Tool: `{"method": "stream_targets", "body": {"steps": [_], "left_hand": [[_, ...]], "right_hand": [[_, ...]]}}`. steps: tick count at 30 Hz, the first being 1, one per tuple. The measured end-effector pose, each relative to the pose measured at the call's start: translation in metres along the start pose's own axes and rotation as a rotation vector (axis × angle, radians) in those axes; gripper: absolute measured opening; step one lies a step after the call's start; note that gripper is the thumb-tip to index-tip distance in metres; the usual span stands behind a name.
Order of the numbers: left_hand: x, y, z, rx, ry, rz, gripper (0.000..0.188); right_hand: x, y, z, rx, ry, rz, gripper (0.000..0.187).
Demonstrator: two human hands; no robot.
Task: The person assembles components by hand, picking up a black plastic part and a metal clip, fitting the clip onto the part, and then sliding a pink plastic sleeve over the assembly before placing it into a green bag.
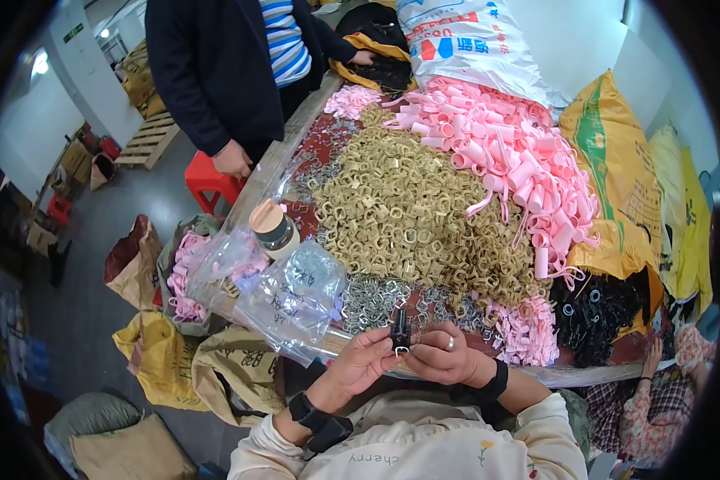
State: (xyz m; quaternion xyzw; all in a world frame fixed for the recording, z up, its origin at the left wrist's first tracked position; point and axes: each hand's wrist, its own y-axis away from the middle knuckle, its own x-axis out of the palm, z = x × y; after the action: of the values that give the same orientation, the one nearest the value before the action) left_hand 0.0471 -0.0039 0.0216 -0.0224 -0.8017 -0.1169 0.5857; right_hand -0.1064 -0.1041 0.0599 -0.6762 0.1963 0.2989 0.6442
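1. The left hand [366, 358] and right hand [440, 356] met over the near edge of the bench [296, 132], fingers closed together on a small black plastic clip [400, 332].
2. Just beyond lay small silver metal rings [372, 300], a heap of gold-coloured clips [408, 212] and pink plastic tubes [512, 156].

A heap of tan clips [400, 216] fills the table's middle, with pink clips [512, 152] piled toward its far right edge and black clips [596, 316] at the near right corner. A cup [274, 228] and clear plastic bags [296, 296] sit at the left edge. A red stool [208, 180] stands on the floor beside yellow sacks [160, 356].
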Motion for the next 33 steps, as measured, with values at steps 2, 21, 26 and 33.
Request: {"method": "stream_targets", "body": {"steps": [2,21,26,33], "left_hand": [[0.001,0.003,0.0,-0.001,0.002,-0.007,0.022],[0.002,0.009,0.0,0.041,-0.105,0.016,0.025],[0.006,0.009,-0.001,0.044,-0.109,0.04,0.025],[0.001,0.009,-0.001,0.038,-0.091,0.078,0.026]], "right_hand": [[0.002,0.0,0.001,-0.047,0.015,-0.026,0.019],[0.0,0.001,0.003,-0.08,0.012,-0.012,0.018],[-0.005,-0.006,-0.001,-0.155,0.022,0.005,0.015],[-0.007,-0.009,-0.006,-0.263,0.045,0.053,0.014]]}}
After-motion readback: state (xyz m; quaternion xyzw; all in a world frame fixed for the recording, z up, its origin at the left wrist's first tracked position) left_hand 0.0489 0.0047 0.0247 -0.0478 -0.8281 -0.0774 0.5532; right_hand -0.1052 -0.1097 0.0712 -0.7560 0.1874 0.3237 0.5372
